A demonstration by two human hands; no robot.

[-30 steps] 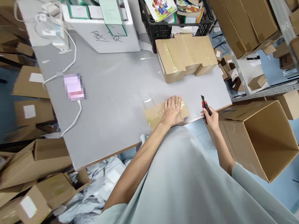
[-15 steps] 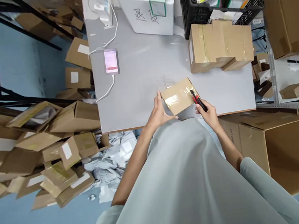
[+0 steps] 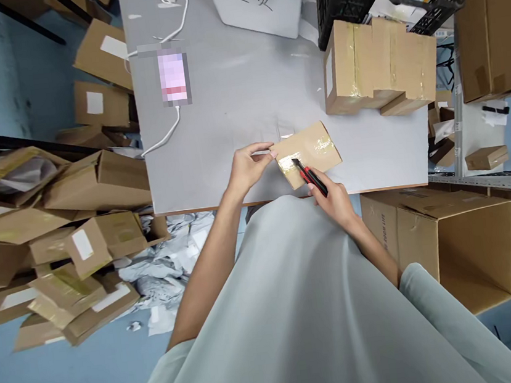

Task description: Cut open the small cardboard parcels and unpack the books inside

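Note:
A small brown cardboard box (image 3: 313, 149) with shiny clear tape at both ends rests on the grey table (image 3: 228, 120) near its front edge. My left hand (image 3: 249, 166) grips the box at its left corner, thumb and fingers closed on the edge. In my right hand (image 3: 332, 197) is a black and red box cutter (image 3: 312, 180), its tip at the tape on the left part of the box top. The fingers of my right hand are wrapped round the handle.
Taped cardboard boxes (image 3: 382, 67) stand at the back right before a black crate (image 3: 344, 3) of books. A white bin (image 3: 255, 5) is at the back. A cable runs to a blurred phone (image 3: 173, 77). Opened boxes (image 3: 100, 179) pile up left; a large open carton (image 3: 439, 243) sits right.
My right hand has moved the box cutter leftwards, from the right end of the box to the left. My left hand has shifted up to the box's left corner. The view has moved slightly.

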